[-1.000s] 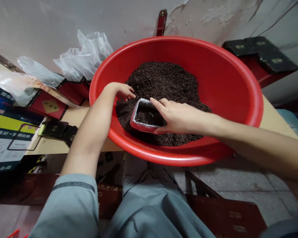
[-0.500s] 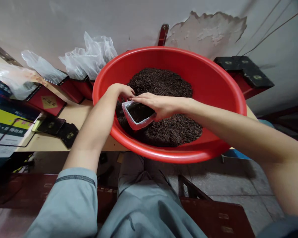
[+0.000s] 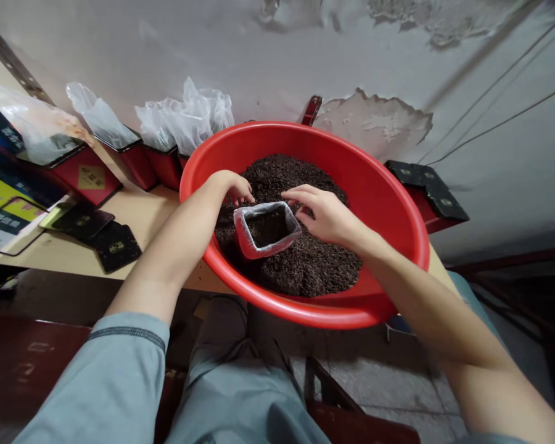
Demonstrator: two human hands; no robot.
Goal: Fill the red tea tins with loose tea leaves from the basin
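Grey wall [image 3: 176, 55], its plaster peeling at upper right, backs a pale wooden table [image 3: 155, 206]. At far left is a printed box [image 3: 4, 185], with a red tin [image 3: 90, 177] beside it bearing a yellow label and a plastic bag at its mouth. Black lids [image 3: 115, 246] lie in front. Further right, bagged red tins [image 3: 139, 165] line up towards the red basin [image 3: 388, 219]. The left hand [image 3: 235, 186] hangs over the basin, fingers bent downward; whether they touch the lined tin [image 3: 258, 245] cannot be told. That tin sits within the basin among dark loose tea leaves [image 3: 305, 271], mouth upward, dark contents inside. The right hand [image 3: 321, 213] is at its right, fingers parted and gripping nothing visible. Black-topped tins [image 3: 428, 188] stand at far right.
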